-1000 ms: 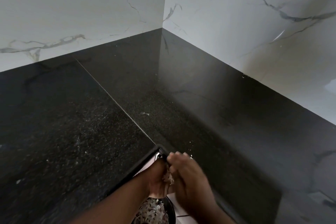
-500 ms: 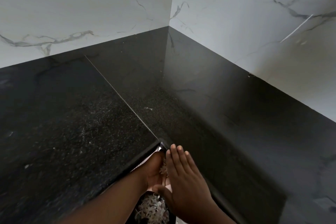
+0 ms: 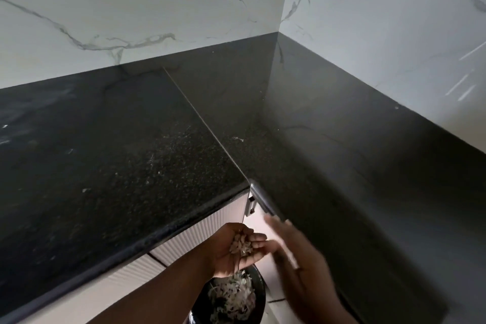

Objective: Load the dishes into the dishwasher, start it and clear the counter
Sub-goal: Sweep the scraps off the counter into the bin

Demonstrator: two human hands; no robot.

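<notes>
Left hand (image 3: 234, 252) cupped, palm up, cradling food scraps (image 3: 240, 243) above black bowl (image 3: 259, 294). Right hand (image 3: 294, 252) flat, fingers straight, blurred, just beside bowl.

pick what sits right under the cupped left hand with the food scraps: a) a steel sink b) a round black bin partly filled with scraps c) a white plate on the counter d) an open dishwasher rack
b: the cupped left hand holds pale shredded food scraps below the edge of the black speckled stone counter, directly above a round black bin that already has similar scraps inside.
</notes>
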